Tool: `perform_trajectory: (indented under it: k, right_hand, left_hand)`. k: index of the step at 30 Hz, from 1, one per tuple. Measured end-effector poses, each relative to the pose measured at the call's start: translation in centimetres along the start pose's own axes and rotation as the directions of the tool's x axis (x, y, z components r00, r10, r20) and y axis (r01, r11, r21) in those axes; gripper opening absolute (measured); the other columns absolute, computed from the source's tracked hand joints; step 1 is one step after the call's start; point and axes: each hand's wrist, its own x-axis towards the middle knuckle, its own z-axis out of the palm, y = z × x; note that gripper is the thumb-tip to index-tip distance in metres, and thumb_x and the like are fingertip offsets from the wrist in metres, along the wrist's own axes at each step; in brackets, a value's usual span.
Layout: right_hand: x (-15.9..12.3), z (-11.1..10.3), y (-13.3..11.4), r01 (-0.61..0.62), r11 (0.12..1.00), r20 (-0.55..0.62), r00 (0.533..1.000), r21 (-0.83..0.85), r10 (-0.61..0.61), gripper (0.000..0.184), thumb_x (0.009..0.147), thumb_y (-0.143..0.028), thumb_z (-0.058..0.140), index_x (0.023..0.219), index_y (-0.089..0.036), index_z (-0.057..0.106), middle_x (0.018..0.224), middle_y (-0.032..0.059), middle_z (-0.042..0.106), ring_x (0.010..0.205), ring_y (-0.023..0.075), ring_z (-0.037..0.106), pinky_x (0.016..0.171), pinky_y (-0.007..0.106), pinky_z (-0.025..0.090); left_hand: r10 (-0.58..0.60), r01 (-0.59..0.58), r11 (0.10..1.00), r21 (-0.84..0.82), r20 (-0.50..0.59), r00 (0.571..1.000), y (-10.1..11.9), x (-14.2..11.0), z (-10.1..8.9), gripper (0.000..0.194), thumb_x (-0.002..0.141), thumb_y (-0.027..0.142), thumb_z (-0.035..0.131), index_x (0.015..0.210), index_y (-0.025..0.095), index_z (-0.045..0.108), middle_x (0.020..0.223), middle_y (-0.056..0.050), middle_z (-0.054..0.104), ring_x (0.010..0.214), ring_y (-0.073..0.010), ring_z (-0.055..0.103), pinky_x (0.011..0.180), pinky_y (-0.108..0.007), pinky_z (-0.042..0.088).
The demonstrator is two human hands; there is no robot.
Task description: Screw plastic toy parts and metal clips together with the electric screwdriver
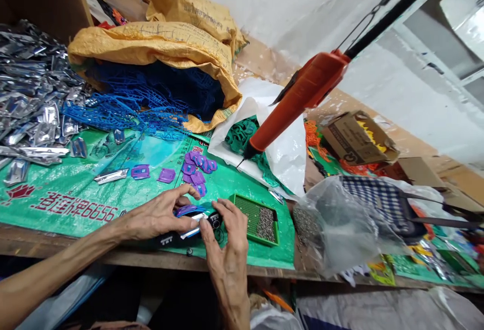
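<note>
Near the front edge of the bench, my left hand [166, 215] pinches a small purple, blue and silver plastic assembly [191, 212]. My right hand [227, 234] closes on it from the other side, its thumb against the silver part. Beneath and beside the assembly is a black part [215, 220], partly hidden by my fingers; I cannot tell whether it is joined on. Just beyond my hands lies a small pile of purple plastic pieces [196, 166]. Right of my right hand, a green tray [242, 201] holds many small screws [266, 224].
An orange electric screwdriver [298, 103] hangs tip down above a white bag [291, 153] of green parts. At the back, a yellow sack [151, 37] spills blue frames [128, 110]. Silvery pieces [34, 83] heap up left. A clear plastic bag [340, 224] and cardboard box [350, 141] stand right.
</note>
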Motion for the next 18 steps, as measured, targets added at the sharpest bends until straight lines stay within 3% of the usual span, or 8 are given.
perform_trajectory:
  k: [4,7,11,14,18]
  right_hand:
    - [-0.4,0.2,0.3,-0.122,0.988,0.050,0.992,0.090,0.118,0.018,0.093,-0.033,0.068,0.111,-0.027,0.069,0.114,0.0057,0.066,0.110,0.0216,0.063,0.095,0.037,0.052]
    - [-0.7,-0.1,0.3,-0.204,0.967,0.090,0.977,0.154,0.192,0.017,0.093,-0.034,0.069,0.107,-0.026,0.070,0.114,0.0059,0.063,0.105,0.0198,0.064,0.082,0.029,0.054]
    - [-0.8,-0.5,0.3,-0.257,0.954,0.099,0.965,0.155,0.244,0.019,0.092,-0.037,0.069,0.107,-0.025,0.071,0.117,0.0078,0.061,0.096,0.0182,0.064,0.066,0.025,0.052]
    - [-0.4,-0.4,0.5,-0.244,0.963,0.092,0.968,0.114,0.234,0.020,0.092,-0.038,0.069,0.107,-0.025,0.071,0.115,0.0076,0.062,0.102,0.0206,0.062,0.075,0.029,0.052]
    - [0.6,0.0,0.6,-0.229,0.972,0.092,0.970,0.059,0.223,0.021,0.093,-0.041,0.067,0.106,-0.024,0.071,0.110,0.0070,0.063,0.106,0.0230,0.060,0.091,0.037,0.049]
  left_hand:
    - [0.050,-0.053,0.992,0.115,0.031,0.998,0.5,0.6,-0.3,0.043,0.076,0.044,0.074,0.113,0.024,0.064,0.086,0.002,0.066,0.072,-0.0178,0.057,0.061,-0.024,0.042]
    - [0.106,-0.114,0.961,0.252,0.045,0.993,1.2,0.5,-0.2,0.032,0.078,0.043,0.069,0.104,0.023,0.068,0.076,0.003,0.061,0.064,-0.0159,0.050,0.057,-0.023,0.035]
    - [0.114,-0.132,0.923,0.360,0.072,0.991,1.4,0.7,-0.4,0.038,0.080,0.048,0.069,0.111,0.026,0.069,0.089,0.000,0.069,0.080,-0.0223,0.061,0.067,-0.026,0.041]
    - [0.149,-0.166,0.908,0.385,0.073,0.986,1.1,1.3,-0.7,0.039,0.082,0.050,0.069,0.113,0.027,0.070,0.103,-0.004,0.071,0.097,-0.0274,0.064,0.080,-0.030,0.045]
    - [0.291,-0.292,0.893,0.342,0.056,0.955,0.7,1.8,-0.8,0.030,0.089,0.045,0.066,0.110,0.025,0.072,0.112,-0.005,0.070,0.108,-0.0272,0.063,0.095,-0.034,0.045]
